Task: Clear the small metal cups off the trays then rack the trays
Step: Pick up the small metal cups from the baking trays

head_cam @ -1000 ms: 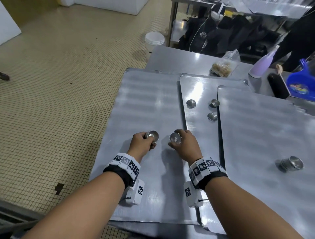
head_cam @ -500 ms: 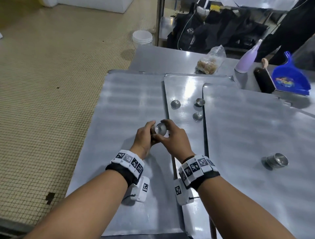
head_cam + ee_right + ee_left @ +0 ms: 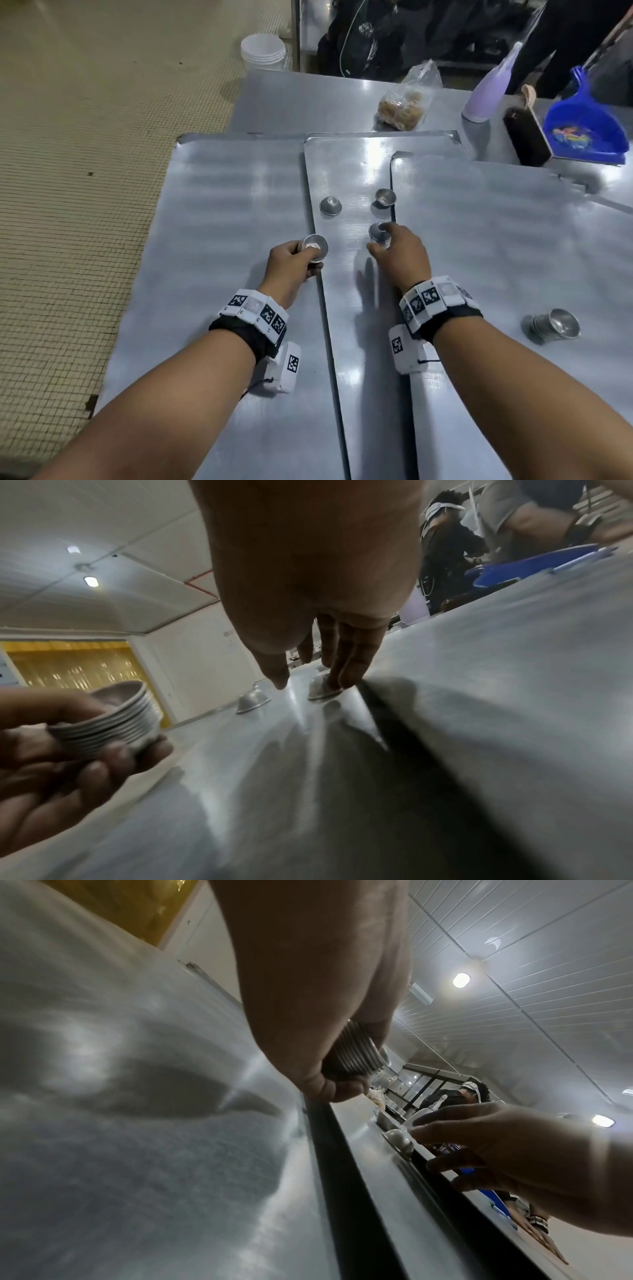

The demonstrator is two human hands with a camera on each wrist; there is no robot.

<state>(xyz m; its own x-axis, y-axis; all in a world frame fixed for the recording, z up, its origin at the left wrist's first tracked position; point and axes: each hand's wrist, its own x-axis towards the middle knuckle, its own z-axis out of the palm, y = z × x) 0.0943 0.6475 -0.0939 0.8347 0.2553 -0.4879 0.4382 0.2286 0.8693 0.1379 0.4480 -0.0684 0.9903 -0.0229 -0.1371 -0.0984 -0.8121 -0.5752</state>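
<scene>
Three trays lie on the tabletop (image 3: 294, 99), overlapping: left tray (image 3: 219, 219), middle tray (image 3: 352, 171) partly under the two others, right tray (image 3: 496, 240). The middle tray is my landmark.

Cups: 3 single small cups on the middle tray, plus 2 nested stacks.

The held stack (image 3: 313, 247) is in the left hand (image 3: 291, 265), at the left edge of the middle tray, approx. over the seam with the left tray. Fingers and thumb are curled round its side; right wrist view shows approx. 8 rims nested. Its mouth points up and a bit away from the person, axis slightly tilted.

The right hand (image 3: 400, 255) is over the right side of the middle tray, fingers stretched down and a little spread. Fingertips (image 3: 337, 681) touch the near cup (image 3: 378, 232), which stands mouth down. It is not closed round it; thumb is apart.

Beyond it: the far-left cup (image 3: 331, 205) mouth down, the far-right cup (image 3: 385, 197) mouth up, just beside the right tray's edge.

The second stack (image 3: 555, 325) lies on its side on the right tray, well apart from both hands, mouth to the right, long axis approx. left-right.
</scene>
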